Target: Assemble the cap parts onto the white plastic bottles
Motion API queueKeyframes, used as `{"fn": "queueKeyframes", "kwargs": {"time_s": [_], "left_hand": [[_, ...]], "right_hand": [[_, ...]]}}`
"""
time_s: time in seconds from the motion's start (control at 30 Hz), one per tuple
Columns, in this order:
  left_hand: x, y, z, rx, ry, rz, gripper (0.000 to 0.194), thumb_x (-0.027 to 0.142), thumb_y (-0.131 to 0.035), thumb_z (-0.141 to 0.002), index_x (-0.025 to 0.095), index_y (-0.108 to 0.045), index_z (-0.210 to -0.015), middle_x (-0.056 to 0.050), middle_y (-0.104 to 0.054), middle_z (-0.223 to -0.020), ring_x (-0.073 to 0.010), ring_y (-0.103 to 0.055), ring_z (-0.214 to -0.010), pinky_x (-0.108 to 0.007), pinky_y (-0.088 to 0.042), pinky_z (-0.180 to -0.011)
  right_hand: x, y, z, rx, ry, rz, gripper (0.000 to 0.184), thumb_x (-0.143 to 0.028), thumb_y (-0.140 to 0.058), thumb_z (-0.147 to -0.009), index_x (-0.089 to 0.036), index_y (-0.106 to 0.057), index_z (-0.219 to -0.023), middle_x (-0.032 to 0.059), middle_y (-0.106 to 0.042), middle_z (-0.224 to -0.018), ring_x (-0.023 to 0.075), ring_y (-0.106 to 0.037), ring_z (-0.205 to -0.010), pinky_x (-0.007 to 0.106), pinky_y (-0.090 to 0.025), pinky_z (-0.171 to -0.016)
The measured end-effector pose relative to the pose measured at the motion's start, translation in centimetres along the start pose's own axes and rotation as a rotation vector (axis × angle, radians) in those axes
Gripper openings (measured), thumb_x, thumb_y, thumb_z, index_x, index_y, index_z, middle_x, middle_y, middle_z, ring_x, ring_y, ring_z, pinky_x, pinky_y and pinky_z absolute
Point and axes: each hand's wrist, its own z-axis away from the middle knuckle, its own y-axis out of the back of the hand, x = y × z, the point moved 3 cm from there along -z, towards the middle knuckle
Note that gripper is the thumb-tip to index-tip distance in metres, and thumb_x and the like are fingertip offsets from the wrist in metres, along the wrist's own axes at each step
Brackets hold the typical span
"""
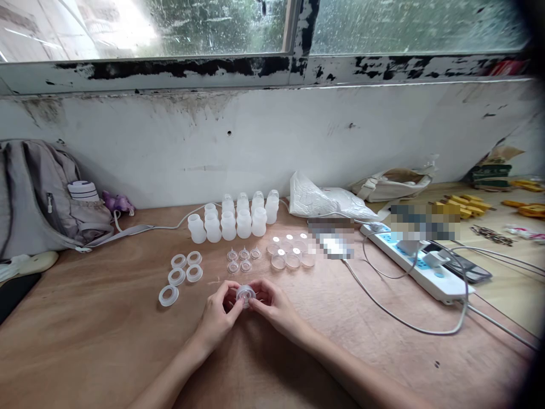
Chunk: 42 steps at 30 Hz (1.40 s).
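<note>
Between my two hands is a clear bottle collar ring (246, 293) with what looks like a nipple inside it. My left hand (222, 307) pinches its left side, and my right hand (269, 302) grips it from the right. Just beyond lie several clear silicone nipples (245, 266), tips up. Several loose collar rings (176, 276) rest to the left. Clear round caps (293, 259) are grouped to the right of the nipples. Farther back, frosted baby bottles (229, 226) stand in rows, some of the rear ones with domed tops.
A white power strip (426, 267) with plugs and looping cables lies at the right. White plastic bags (319, 199) and a beige pouch (394, 183) sit along the wall. A grey backpack (38, 193) is at the left, with its strap on the wooden table (106, 341).
</note>
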Motion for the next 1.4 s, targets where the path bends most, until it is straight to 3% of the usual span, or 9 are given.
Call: {"fn": "queueKeyframes", "kwargs": {"time_s": [0.2,0.5,0.67,0.93,1.13,1.4], "left_hand": [[-0.1,-0.3,0.2,0.018,-0.013,-0.064,0.013,0.027,-0.049,-0.077,0.019,-0.05,-0.087,0.0,-0.061,-0.071,-0.0119,-0.055,-0.059,-0.021,-0.041,-0.056],[-0.4,-0.9,0.6,0.048,-0.021,-0.159,0.009,0.023,-0.047,-0.075,0.02,-0.047,-0.084,0.003,-0.054,-0.064,-0.0103,-0.049,-0.052,-0.02,-0.038,-0.051],[-0.2,-0.6,0.5,0.044,-0.02,-0.145,0.009,0.022,-0.048,-0.075,0.019,-0.046,-0.084,0.003,-0.054,-0.065,-0.0101,-0.05,-0.054,-0.02,-0.038,-0.052],[-0.2,-0.6,0.4,-0.028,-0.013,-0.032,0.015,0.032,-0.044,-0.081,0.018,-0.047,-0.086,0.001,-0.057,-0.069,-0.0106,-0.054,-0.057,-0.02,-0.041,-0.053],[-0.5,-0.6,0.4,-0.018,0.002,-0.013,0.017,0.034,-0.045,-0.081,0.017,-0.048,-0.083,0.0,-0.056,-0.069,-0.0112,-0.053,-0.059,-0.02,-0.041,-0.054],[-1.0,-0.9,0.6,0.007,0.033,0.017,0.018,0.034,-0.046,-0.081,0.017,-0.044,-0.074,0.005,-0.046,-0.056,-0.0076,-0.045,-0.047,-0.018,-0.035,-0.046]], "right_hand": [[0.2,-0.1,0.2,0.018,-0.007,0.053,0.012,-0.026,-0.055,-0.076,-0.016,-0.052,-0.082,0.0001,-0.056,-0.072,0.0098,-0.052,-0.059,0.021,-0.044,-0.05],[-0.2,-0.3,0.5,0.072,0.077,0.193,0.004,-0.015,-0.051,-0.073,-0.017,-0.048,-0.073,-0.0035,-0.05,-0.062,0.0083,-0.044,-0.055,0.019,-0.035,-0.049],[-0.3,-0.6,0.6,0.046,0.084,0.216,0.004,-0.02,-0.051,-0.076,-0.017,-0.048,-0.076,-0.0028,-0.049,-0.064,0.0087,-0.044,-0.055,0.02,-0.036,-0.049],[-0.9,-0.4,0.6,0.048,0.071,0.245,0.019,-0.035,-0.048,-0.081,-0.016,-0.053,-0.081,-0.0008,-0.053,-0.067,0.0095,-0.047,-0.055,0.021,-0.038,-0.05],[-0.6,-0.3,0.5,0.051,0.062,0.274,0.02,-0.036,-0.049,-0.081,-0.017,-0.054,-0.08,-0.0009,-0.053,-0.065,0.0098,-0.047,-0.054,0.021,-0.037,-0.05],[-0.2,-0.6,0.5,0.035,0.051,0.232,0.016,-0.032,-0.048,-0.081,-0.016,-0.051,-0.076,-0.0021,-0.052,-0.061,0.0089,-0.046,-0.052,0.021,-0.036,-0.048]]}}
